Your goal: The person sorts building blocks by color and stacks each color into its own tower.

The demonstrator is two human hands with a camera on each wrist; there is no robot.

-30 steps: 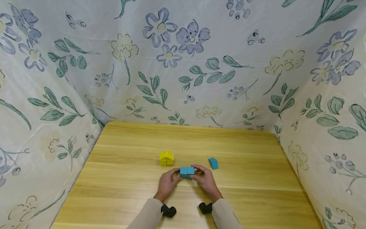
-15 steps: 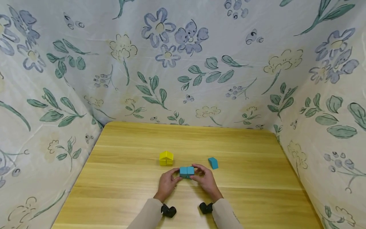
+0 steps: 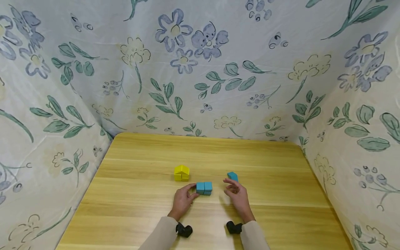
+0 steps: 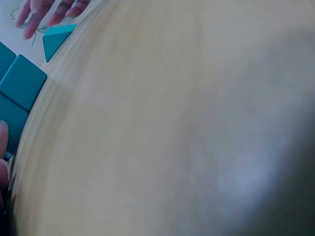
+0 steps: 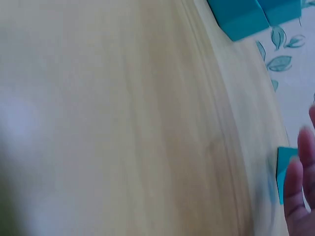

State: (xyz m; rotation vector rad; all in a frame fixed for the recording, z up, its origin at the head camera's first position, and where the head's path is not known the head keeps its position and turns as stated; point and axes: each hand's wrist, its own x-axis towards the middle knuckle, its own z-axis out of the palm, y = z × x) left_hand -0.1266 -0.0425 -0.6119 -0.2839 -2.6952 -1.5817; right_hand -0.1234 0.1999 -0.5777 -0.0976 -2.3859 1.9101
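Observation:
A small stack of blue blocks [image 3: 204, 188] stands near the table's middle, with seams between its parts. My left hand [image 3: 182, 202] grips its left side, thumb in front and fingers behind; in the left wrist view only fingertips [image 4: 3, 132] show against the blocks. My right hand [image 3: 239, 198] is away from the stack, fingers loosely bent and apart, holding nothing. Just beyond it lies a blue triangular block [image 3: 232, 176], partly covered by the fingers in the head view. In the left wrist view this wedge [image 4: 57, 40] sits below the right hand's fingers.
Left of and behind the stack stands a yellow block house [image 3: 182, 173] with a peaked top. All of it rests on a wooden table [image 3: 140, 194]. Floral cloth [image 3: 200, 83] surrounds the table at the back and both sides.
My right hand has let go of the blue stack and moved right, to the blue triangular block. My left hand and the stack have stayed in place.

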